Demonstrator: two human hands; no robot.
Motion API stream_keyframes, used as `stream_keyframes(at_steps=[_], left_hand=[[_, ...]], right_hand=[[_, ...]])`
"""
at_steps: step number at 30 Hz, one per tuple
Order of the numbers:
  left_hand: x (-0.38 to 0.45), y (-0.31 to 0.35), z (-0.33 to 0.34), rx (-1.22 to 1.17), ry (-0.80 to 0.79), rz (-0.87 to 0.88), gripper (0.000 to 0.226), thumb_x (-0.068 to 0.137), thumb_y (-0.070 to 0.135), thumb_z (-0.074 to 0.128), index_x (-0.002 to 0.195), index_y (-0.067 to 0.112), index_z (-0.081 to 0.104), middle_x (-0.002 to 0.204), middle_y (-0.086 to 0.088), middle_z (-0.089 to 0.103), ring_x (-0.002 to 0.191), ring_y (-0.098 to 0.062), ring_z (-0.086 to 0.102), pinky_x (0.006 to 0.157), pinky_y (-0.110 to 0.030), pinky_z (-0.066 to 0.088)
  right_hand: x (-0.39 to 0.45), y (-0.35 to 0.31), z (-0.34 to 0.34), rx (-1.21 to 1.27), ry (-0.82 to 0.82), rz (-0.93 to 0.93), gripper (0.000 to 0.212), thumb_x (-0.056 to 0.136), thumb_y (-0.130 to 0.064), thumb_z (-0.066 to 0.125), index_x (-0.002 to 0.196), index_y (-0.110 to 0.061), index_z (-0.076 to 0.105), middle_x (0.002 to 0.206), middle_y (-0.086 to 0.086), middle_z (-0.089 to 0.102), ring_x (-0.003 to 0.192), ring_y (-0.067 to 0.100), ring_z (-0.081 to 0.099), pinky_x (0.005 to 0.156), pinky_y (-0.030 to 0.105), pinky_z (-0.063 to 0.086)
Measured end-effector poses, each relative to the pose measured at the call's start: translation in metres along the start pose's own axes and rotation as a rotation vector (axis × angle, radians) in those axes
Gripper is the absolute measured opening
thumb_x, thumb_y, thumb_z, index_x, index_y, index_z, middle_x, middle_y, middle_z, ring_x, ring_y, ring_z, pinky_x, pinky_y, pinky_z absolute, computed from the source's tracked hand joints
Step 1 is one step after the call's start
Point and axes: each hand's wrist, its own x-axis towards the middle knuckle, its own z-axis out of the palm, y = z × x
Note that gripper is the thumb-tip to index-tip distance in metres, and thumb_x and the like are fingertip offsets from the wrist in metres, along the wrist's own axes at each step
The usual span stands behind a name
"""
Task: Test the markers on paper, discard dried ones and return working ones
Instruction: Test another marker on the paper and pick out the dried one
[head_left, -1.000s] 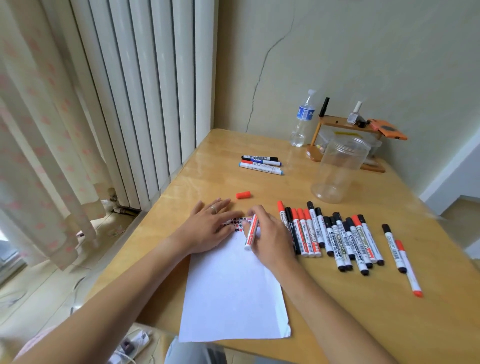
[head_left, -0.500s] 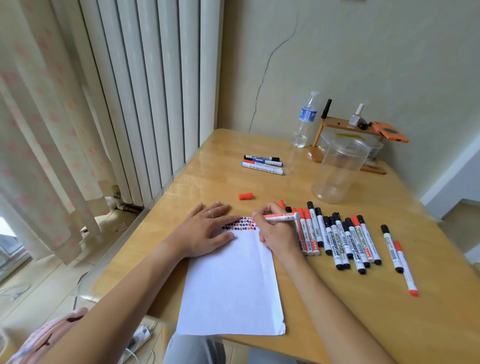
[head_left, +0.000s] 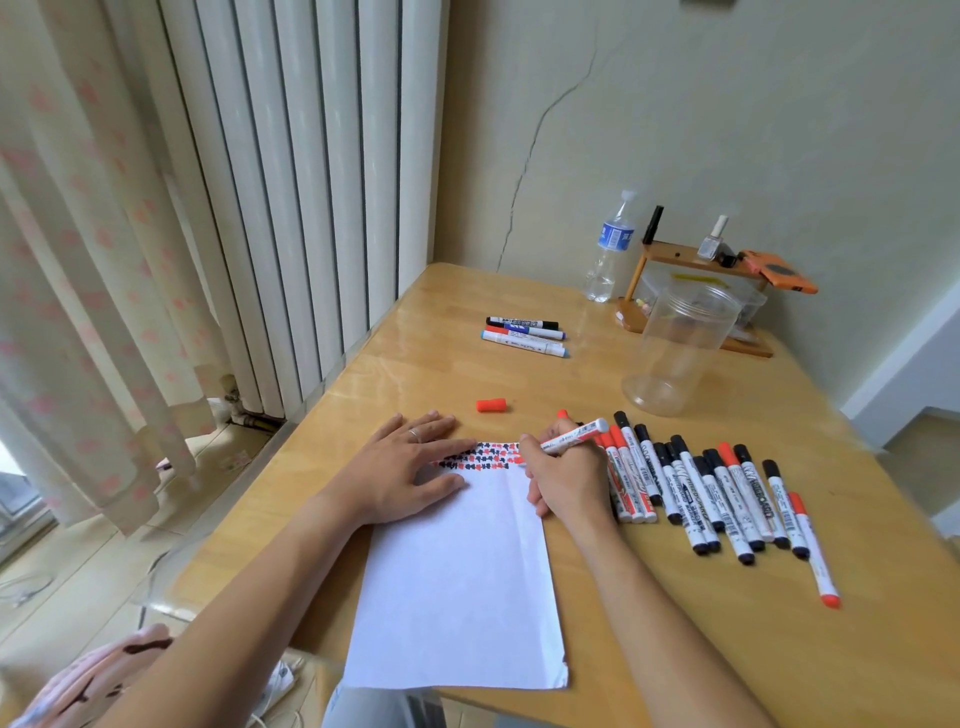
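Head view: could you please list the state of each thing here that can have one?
Red marker: uncapped, gripped by right hand, tip on paper.
Red cap: off, lying on table.
Left hand: flat, pressing paper.
Plastic jar: open, lidless.
Water bottle: upright, capped.

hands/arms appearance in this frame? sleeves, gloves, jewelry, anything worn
Both forearms are bare up to the frame edge: no sleeves, gloves, watch or bracelet show. The left hand wears one thin silver-coloured ring on a finger. The right hand shows no ring or other item on the parts visible. No markings or ink stains can be made out on either hand.
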Motion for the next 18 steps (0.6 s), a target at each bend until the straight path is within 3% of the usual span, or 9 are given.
stream_keyframes(at_steps=[4,13,18], left_hand=[[-0.0007,-0.0001,-0.0007,-0.008,0.005,-0.002,0.074,0.082,0.09,0.009,0.148,0.063,0.03,0.166,0.019,0.022,0.154,0.003,0.004,0.127,-0.041,0.004],[-0.0015,0.0012,-0.0014,-0.015,0.001,-0.011,0.059,0.09,0.076,0.023,0.147,0.063,0.032,0.166,0.019,0.023,0.154,0.003,0.004,0.127,-0.039,0.002],[-0.0014,0.0005,-0.0016,-0.026,-0.002,-0.005,0.065,0.087,0.086,0.016,0.147,0.065,0.03,0.166,0.02,0.022,0.153,0.004,0.004,0.127,-0.038,0.001]], right_hand=[[0.0011,0.0031,0.0008,0.042,-0.068,0.006,0.028,0.093,-0.02,0.071,0.075,-0.01,0.051,0.058,0.018,0.067,0.037,0.028,0.058,0.042,0.029,0.044],[0.0008,-0.0006,0.0014,0.098,-0.012,0.071,0.019,0.089,-0.012,0.066,0.076,-0.007,0.053,0.059,0.02,0.066,0.038,0.029,0.06,0.041,0.028,0.046],[0.0035,-0.0022,-0.0065,-0.015,0.019,0.041,0.018,0.087,-0.016,0.064,0.081,-0.004,0.052,0.052,0.017,0.065,0.04,0.03,0.064,0.04,0.026,0.048]])
